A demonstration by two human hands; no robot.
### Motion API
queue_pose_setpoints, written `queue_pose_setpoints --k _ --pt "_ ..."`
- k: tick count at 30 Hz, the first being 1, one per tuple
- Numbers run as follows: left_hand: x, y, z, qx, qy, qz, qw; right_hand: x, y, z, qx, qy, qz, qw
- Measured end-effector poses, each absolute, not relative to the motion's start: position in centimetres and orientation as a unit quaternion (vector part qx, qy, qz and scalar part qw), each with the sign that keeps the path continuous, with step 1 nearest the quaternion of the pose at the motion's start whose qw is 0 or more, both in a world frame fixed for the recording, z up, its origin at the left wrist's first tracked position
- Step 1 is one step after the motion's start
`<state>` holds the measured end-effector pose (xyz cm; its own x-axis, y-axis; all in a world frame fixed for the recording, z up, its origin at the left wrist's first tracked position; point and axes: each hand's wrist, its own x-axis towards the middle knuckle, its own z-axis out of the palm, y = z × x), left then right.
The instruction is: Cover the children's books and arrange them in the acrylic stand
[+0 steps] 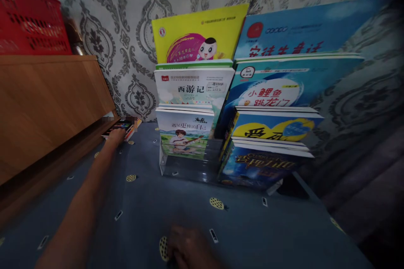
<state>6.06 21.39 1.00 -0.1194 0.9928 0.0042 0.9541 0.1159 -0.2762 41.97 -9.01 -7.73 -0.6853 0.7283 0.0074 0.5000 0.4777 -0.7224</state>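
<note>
My left hand (116,135) reaches far forward at the left, closed over the near edge of a small stack of books (128,135) lying by the wall. Its fingertips are hard to make out. At the bottom of the view, my right hand (188,246) rests low over the table, blurred, with fingers curled; whatever may be in them is hidden. Between and beyond my hands, a clear plastic book rack (186,170) holds upright books in two columns. A guitar-player cover (183,136) fronts the left column, and a dark blue book (261,166) fronts the right.
A blue cloth (142,210) with pineapple prints covers the table. At left, a wooden cabinet (47,101) carries a red plastic basket (31,21). Behind the rack rises a patterned wall (126,29). Dark folds of fabric (362,143) hang at the right.
</note>
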Motion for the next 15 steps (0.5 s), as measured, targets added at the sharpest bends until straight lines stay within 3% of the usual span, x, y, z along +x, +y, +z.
queue_pose_setpoints --k 15 --pt "8.9 14.8 2.2 -0.715 -0.69 0.095 0.059 42.4 -9.6 -5.0 -0.366 -0.832 0.378 0.176"
